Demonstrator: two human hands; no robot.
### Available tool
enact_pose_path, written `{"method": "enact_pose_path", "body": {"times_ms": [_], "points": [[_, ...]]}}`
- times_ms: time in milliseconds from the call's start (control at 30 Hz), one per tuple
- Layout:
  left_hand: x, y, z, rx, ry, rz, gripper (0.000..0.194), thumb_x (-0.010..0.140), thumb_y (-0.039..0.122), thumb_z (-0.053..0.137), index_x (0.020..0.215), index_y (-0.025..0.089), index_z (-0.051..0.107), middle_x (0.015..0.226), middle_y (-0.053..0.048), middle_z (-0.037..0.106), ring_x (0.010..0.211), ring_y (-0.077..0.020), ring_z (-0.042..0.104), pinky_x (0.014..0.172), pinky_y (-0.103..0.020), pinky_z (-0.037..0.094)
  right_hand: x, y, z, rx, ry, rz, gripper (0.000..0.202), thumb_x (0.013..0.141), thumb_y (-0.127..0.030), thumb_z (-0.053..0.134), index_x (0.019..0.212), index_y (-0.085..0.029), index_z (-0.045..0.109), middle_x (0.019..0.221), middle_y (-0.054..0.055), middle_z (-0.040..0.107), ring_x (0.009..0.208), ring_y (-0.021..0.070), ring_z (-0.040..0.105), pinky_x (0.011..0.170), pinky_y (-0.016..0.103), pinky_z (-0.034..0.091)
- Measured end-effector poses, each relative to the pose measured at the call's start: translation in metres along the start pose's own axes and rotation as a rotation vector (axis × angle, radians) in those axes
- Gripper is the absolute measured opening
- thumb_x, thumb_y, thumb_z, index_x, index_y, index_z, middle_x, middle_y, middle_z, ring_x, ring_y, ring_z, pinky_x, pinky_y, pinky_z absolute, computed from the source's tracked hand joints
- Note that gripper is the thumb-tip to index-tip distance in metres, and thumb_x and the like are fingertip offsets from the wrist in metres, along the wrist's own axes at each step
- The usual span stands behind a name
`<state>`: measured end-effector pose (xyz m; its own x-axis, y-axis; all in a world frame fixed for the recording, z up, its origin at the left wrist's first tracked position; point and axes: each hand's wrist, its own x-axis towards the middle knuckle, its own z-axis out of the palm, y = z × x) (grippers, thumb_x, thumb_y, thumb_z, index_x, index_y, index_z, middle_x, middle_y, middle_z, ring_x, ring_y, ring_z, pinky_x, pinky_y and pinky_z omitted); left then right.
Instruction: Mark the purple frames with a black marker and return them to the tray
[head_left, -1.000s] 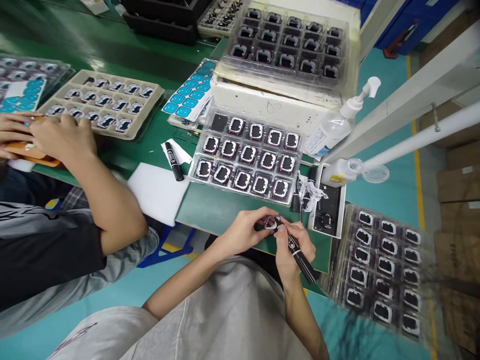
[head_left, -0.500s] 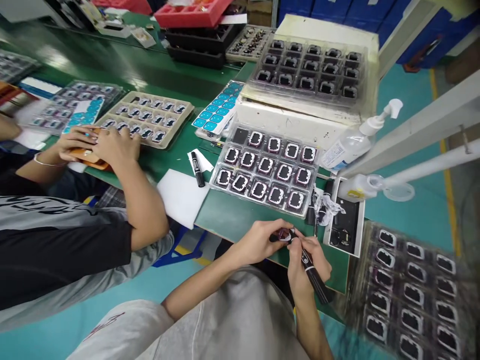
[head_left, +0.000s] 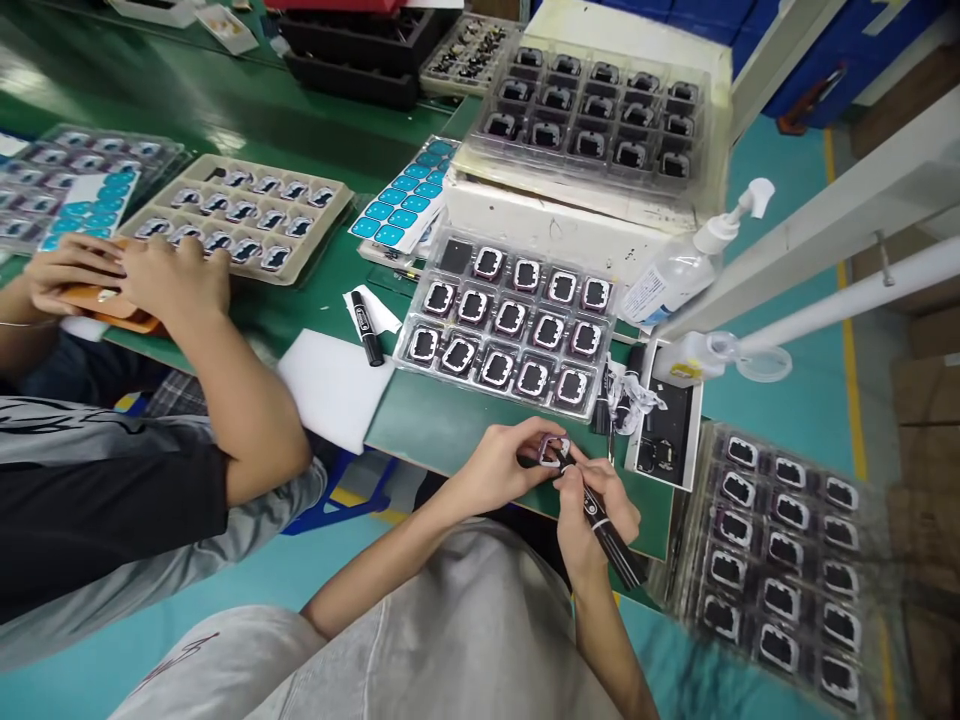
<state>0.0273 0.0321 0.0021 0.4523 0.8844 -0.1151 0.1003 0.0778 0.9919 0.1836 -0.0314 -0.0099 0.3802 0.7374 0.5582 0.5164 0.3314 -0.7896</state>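
Between the fingers of my left hand [head_left: 499, 465] is a small squarish frame [head_left: 551, 450], purplish at the edge with white inside. My right hand [head_left: 592, 510] grips a black marker pen [head_left: 609, 540], its tip end at the frame; whether it touches is too small to tell. Both hands are closed and close together above the front edge of the green bench [head_left: 420, 425]. Just beyond them lies a clear plastic tray [head_left: 517, 395] of similar frames, with one pocket at its far left corner holding no frame.
A second marker [head_left: 367, 328] lies left of the tray, near a white foam sheet [head_left: 335, 390]. At right are a pump bottle [head_left: 675, 280], a white box [head_left: 691, 455] and another frame tray [head_left: 780, 550]. A co-worker's hands [head_left: 161, 280] hold something orange at left.
The camera view has shifted, so the scene sits further left and higher. The frame in my left hand is turned to show more of its opening. Both hands keep their holds.
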Motion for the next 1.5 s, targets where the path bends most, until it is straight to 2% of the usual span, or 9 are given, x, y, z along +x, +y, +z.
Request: {"method": "enact_pose_path", "body": {"times_ms": [167,367,500,700,1033,1267,1400,1500], "points": [[0.002,0.001,-0.001,-0.027,-0.006,-0.015,0.04,0.091,0.029,0.091,0.129,0.022,0.079,0.106,-0.005,0.09,0.093,-0.0222,0.088,0.091,-0.033,0.075,0.0,0.0,0.002,-0.004,0.043,0.07,0.008,0.097,-0.027,0.081,0.093,-0.027,0.074,0.074,-0.005,0.08,0.08,0.0233,0.088,0.072,0.038,0.074],[0.0,0.002,-0.002,0.03,-0.013,-0.004,0.038,0.095,0.024,0.084,0.133,0.025,0.079,0.11,-0.004,0.089,0.096,-0.0208,0.087,0.095,-0.033,0.074,0.004,-0.005,0.003,-0.06,0.023,0.106,0.014,0.098,-0.035,0.081,0.09,-0.026,0.074,0.081,-0.002,0.084,0.076,0.0218,0.086,0.073,0.035,0.072],[-0.001,0.002,-0.002,0.086,-0.018,0.032,0.037,0.097,0.023,0.082,0.133,0.024,0.079,0.109,-0.004,0.089,0.096,-0.0207,0.086,0.092,-0.032,0.073,0.004,-0.005,0.003,-0.092,0.013,0.099,0.018,0.099,-0.04,0.078,0.091,-0.025,0.072,0.083,-0.001,0.085,0.072,0.02,0.083,0.073,0.035,0.071],[-0.003,0.002,-0.003,0.156,-0.023,0.055,0.038,0.098,0.021,0.08,0.135,0.022,0.077,0.112,-0.004,0.09,0.096,-0.0205,0.085,0.091,-0.031,0.071,0.002,-0.006,0.002,-0.075,-0.004,0.144,0.018,0.099,-0.039,0.08,0.094,-0.024,0.073,0.09,0.002,0.086,0.07,0.0172,0.08,0.066,0.031,0.067],[-0.005,0.002,-0.003,0.195,-0.02,0.07,0.035,0.1,0.023,0.081,0.135,0.027,0.079,0.116,-0.002,0.09,0.098,-0.0201,0.086,0.092,-0.028,0.069,0.009,-0.011,0.001,-0.143,-0.031,-0.007,0.012,0.101,-0.033,0.076,0.095,-0.024,0.075,0.089,0.001,0.086,0.074,0.0184,0.082,0.071,0.032,0.069],[-0.005,0.003,-0.001,0.163,-0.017,0.071,0.034,0.1,0.021,0.079,0.134,0.023,0.079,0.113,-0.003,0.09,0.097,-0.0206,0.085,0.092,-0.028,0.067,0.01,-0.013,0.002,-0.13,-0.021,-0.022,0.008,0.099,-0.026,0.078,0.093,-0.024,0.073,0.088,-0.002,0.085,0.075,0.0171,0.082,0.072,0.03,0.068],[-0.004,0.001,-0.001,0.14,-0.024,0.095,0.034,0.1,0.023,0.078,0.134,0.025,0.078,0.109,-0.002,0.089,0.095,-0.0202,0.085,0.09,-0.027,0.067,0.01,-0.014,0.003,-0.131,-0.033,-0.051,0.007,0.101,-0.029,0.076,0.096,-0.024,0.075,0.089,0.0,0.086,0.08,0.0196,0.085,0.076,0.033,0.07],[-0.004,0.001,-0.001,0.153,-0.028,0.074,0.035,0.099,0.022,0.078,0.133,0.026,0.079,0.111,-0.002,0.089,0.096,-0.0207,0.086,0.09,-0.027,0.067,0.008,-0.014,0.003,-0.152,-0.013,0.009,0.015,0.102,-0.035,0.074,0.093,-0.024,0.073,0.087,0.001,0.085,0.077,0.0193,0.084,0.073,0.033,0.07]]}}
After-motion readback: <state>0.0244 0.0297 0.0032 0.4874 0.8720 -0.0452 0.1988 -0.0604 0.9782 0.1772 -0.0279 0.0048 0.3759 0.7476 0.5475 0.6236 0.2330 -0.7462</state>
